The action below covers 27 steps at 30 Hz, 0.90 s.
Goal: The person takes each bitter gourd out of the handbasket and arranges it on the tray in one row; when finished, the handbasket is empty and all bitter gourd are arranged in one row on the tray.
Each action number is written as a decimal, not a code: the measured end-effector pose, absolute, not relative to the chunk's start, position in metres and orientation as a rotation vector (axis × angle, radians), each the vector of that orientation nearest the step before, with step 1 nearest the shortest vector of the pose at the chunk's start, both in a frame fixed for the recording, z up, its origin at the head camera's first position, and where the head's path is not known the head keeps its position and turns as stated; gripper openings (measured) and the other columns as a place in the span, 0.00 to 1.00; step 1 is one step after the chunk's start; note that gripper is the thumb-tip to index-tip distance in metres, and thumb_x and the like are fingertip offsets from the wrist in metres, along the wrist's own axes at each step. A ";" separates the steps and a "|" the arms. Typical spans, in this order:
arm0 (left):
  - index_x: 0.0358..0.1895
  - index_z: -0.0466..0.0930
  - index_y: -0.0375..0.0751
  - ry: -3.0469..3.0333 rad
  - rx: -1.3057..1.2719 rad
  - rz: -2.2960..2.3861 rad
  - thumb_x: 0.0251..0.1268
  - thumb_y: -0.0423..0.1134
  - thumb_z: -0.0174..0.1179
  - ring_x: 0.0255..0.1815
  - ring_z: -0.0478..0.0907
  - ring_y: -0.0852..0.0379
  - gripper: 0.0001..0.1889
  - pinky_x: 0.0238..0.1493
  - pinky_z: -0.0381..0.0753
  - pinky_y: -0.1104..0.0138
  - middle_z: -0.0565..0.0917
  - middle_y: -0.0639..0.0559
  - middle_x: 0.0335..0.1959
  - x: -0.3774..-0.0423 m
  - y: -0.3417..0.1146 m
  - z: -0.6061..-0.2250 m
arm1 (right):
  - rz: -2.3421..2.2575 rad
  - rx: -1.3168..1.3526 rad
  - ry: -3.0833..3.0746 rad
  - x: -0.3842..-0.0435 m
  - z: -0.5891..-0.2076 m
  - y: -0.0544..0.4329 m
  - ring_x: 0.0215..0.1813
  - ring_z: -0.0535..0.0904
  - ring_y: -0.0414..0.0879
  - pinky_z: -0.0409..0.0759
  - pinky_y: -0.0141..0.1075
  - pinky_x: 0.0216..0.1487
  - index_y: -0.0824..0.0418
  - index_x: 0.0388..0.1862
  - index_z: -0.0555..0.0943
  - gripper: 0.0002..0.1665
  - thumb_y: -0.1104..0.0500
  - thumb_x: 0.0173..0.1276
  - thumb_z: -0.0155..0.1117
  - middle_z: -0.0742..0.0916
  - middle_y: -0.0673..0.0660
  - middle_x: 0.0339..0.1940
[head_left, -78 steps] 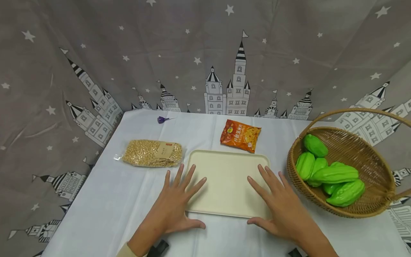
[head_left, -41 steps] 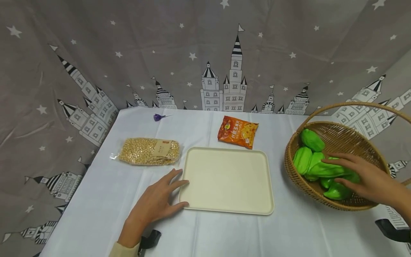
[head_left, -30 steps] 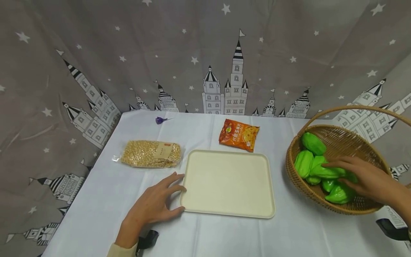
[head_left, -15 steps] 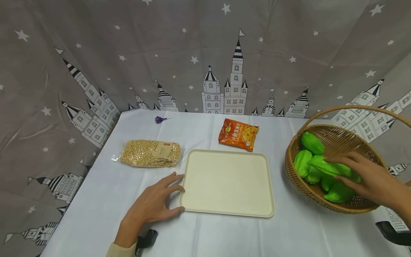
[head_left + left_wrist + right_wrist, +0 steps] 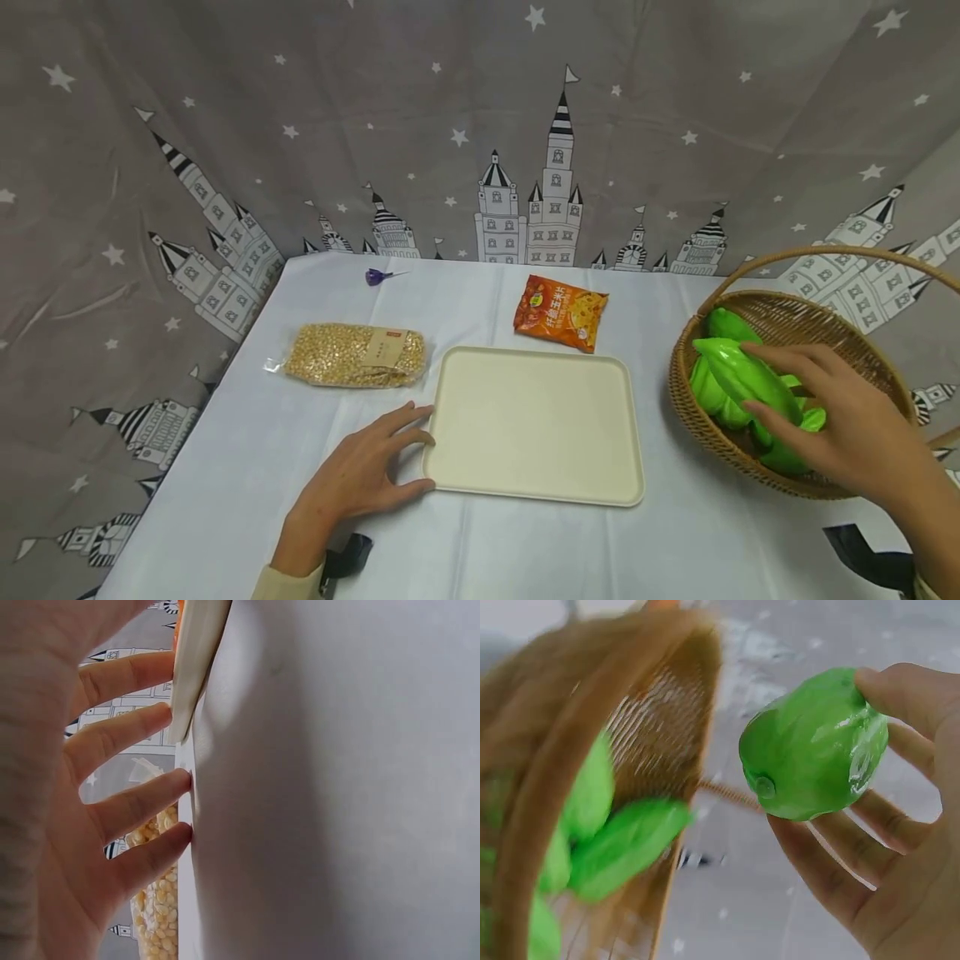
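Note:
My right hand (image 5: 855, 417) grips a shiny green ridged fruit (image 5: 748, 377) between thumb and fingers, above the wicker basket (image 5: 847, 350). In the right wrist view the held fruit (image 5: 802, 750), a round nub at its end, is apart from the basket's rim (image 5: 540, 795). More green fruits (image 5: 622, 851) lie inside. My left hand (image 5: 352, 475) rests at the left edge of a cream tray (image 5: 536, 425), fingers relaxed. Seen from the left wrist, two fingertips touch the tray's side (image 5: 191, 675) and two others rest on the white cloth.
A clear bag of corn kernels (image 5: 337, 356) lies behind my left hand. Beyond the tray is an orange snack packet (image 5: 561, 313). A small purple object (image 5: 376, 277) sits near the back edge of the cloth, before a grey castle-print curtain (image 5: 442, 108).
My right hand went from over the tray into the basket, took hold of a green fruit and lifted it up and leftward. My left hand moved to the tray's left edge and stayed.

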<state>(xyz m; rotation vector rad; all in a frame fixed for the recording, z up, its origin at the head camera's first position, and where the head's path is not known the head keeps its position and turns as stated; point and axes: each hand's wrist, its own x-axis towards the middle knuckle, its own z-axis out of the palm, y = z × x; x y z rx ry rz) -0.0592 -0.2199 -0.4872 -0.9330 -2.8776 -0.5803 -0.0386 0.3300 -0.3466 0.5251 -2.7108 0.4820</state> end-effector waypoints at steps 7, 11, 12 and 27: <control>0.52 0.88 0.56 -2.866 -0.934 -0.575 0.54 0.60 0.81 0.77 0.75 0.45 0.25 0.65 0.85 0.50 0.79 0.53 0.75 -0.057 -0.221 -0.486 | 0.695 0.572 -2.673 -0.036 -0.350 0.290 0.48 0.80 0.34 0.79 0.15 0.44 0.49 0.75 0.80 0.50 0.66 0.52 0.88 0.85 0.51 0.59; 0.51 0.88 0.56 -2.835 -0.948 -0.596 0.54 0.59 0.82 0.76 0.76 0.46 0.24 0.65 0.85 0.50 0.80 0.53 0.74 -0.055 -0.221 -0.485 | 0.814 0.633 -2.672 -0.037 -0.361 0.268 0.48 0.80 0.34 0.84 0.21 0.38 0.49 0.76 0.78 0.49 0.67 0.55 0.87 0.84 0.51 0.60; 0.51 0.88 0.56 -2.830 -0.949 -0.600 0.54 0.58 0.82 0.76 0.76 0.46 0.23 0.64 0.85 0.50 0.80 0.53 0.74 -0.055 -0.221 -0.485 | 0.832 0.646 -2.675 -0.038 -0.365 0.263 0.47 0.81 0.35 0.85 0.24 0.37 0.49 0.76 0.78 0.48 0.66 0.56 0.87 0.84 0.51 0.61; 0.51 0.88 0.54 -2.789 -0.954 -0.634 0.55 0.58 0.82 0.75 0.77 0.45 0.24 0.65 0.85 0.51 0.80 0.52 0.73 -0.052 -0.221 -0.486 | 1.082 0.807 -2.772 -0.068 -0.414 0.194 0.50 0.89 0.45 0.91 0.37 0.46 0.50 0.76 0.78 0.36 0.54 0.71 0.78 0.87 0.53 0.65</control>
